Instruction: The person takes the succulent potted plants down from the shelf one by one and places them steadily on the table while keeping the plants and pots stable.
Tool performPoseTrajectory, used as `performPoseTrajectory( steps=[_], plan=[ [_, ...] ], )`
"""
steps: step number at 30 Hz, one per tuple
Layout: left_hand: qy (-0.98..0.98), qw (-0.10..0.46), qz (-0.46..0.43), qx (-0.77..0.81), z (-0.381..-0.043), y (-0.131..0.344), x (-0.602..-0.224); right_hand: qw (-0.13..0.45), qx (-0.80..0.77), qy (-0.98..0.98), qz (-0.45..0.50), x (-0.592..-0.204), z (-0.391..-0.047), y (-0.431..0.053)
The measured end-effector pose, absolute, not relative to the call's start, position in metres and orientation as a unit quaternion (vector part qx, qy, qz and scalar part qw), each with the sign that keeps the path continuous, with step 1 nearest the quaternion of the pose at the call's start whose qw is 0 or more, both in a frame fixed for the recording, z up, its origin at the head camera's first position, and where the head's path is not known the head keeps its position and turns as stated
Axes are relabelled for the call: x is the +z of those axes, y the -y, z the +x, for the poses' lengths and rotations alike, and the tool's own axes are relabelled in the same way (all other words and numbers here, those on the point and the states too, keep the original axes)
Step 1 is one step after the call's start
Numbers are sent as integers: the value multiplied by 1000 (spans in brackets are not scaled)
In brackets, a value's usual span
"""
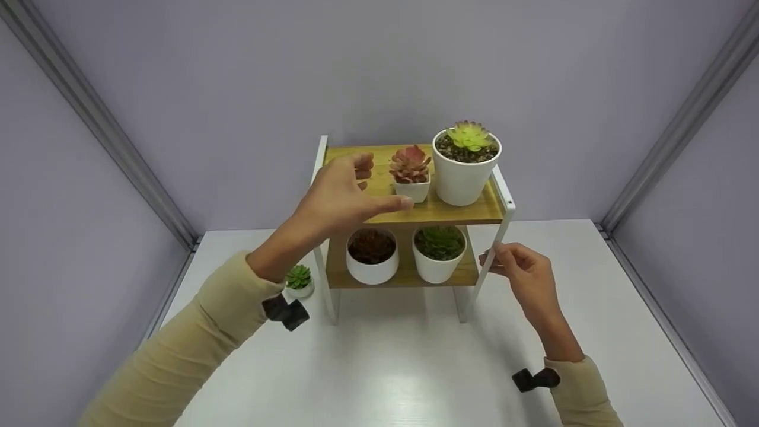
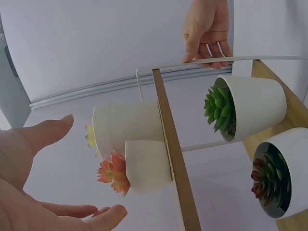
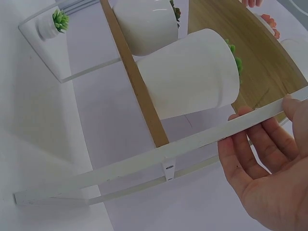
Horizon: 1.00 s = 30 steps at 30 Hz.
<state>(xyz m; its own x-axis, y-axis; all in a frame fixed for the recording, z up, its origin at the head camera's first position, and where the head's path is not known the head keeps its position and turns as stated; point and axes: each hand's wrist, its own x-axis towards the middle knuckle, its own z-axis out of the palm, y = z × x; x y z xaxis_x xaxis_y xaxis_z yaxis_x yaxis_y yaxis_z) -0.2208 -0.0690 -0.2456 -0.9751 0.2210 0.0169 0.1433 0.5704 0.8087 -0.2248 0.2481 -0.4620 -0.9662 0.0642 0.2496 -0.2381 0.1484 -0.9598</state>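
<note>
R hand [image 1: 531, 281] pinches the stand's side bar [image 1: 494, 243] at approx. 4 o'clock, thumb on one face, fingers curled behind; prob. to steady the stand w/ all that weight up top. L hand [image 1: 338, 198] is at 9 o'clock of the small pot [image 1: 413, 192], thumb & fingers well apart, nothing in its grasp; the L wrist view shows a gap btwn fingertips & pot. Wide spread prob. suits going round the pot's sides, sparing the leaves.

Small pot stands upright on the top shelf [image 1: 379, 152], tucked just beside the big pot [image 1: 461, 185] at its 3 o'clock; prob. grouped to that side to leave room at 9.

Contents: small pot = reddish plant, fill not visible; big pot = yellow-green plant in dark gravel. Lower shelf [image 1: 405, 282]: round pot [image 1: 372, 273] on the 9 o'clock side w/ dark red-brown plant, tapered pot [image 1: 437, 270] on the 3 o'clock side w/ green plant. All white pots. Another wee pot [image 1: 301, 292], green plant inside, sits on the table [image 1: 385, 385] at the stand's 8 o'clock.
</note>
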Motion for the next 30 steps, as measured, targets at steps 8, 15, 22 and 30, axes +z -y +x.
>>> performPoseTrajectory(
  steps=[8,15,22,30],
  plan=[
    [-919,27,98,381,-233,55,-253,117,653,746,59,-462,-224,-247],
    [-925,31,125,357,-238,44,-270,116,665,735,67,-463,-224,-246],
    [-925,42,98,365,-242,36,-266,117,662,737,63,-464,-222,-245],
    [-920,45,61,385,-252,38,-260,115,662,738,66,-465,-223,-244]
  ],
)
